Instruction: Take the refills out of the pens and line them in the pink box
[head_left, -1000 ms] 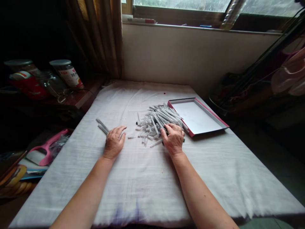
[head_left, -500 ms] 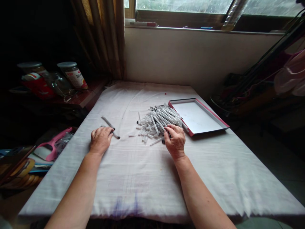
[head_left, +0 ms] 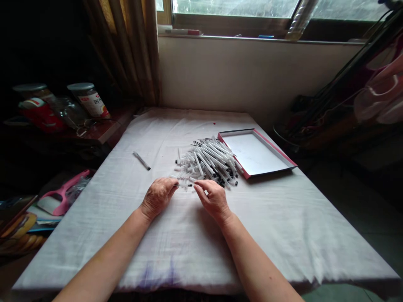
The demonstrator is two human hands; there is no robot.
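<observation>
Near the front of a heap of pen parts [head_left: 209,157], my left hand [head_left: 160,193] pinches a clear pen [head_left: 184,185] whose black end points right. Facing it, my right hand [head_left: 212,198] has its thumb and fingertips closed close to that black end. Whatever lies in the right fingertips is too small to make out. The heap mixes white translucent barrels, dark refills, short pale caps and small black pieces. Left of it, one pen with a black end [head_left: 141,161] lies alone on the white tablecloth [head_left: 176,243].
A shallow box lid with red sides [head_left: 258,153] stands right of the heap, touching it. A side table at the left holds jars [head_left: 91,100] and a red container [head_left: 40,115]. Lower left is a pink-handled item [head_left: 67,193]. Wall and window are behind.
My left hand has lifted a pen from the cloth and carried it right. My right hand has left the heap's front edge and come left to meet it. The view has shifted slightly.
</observation>
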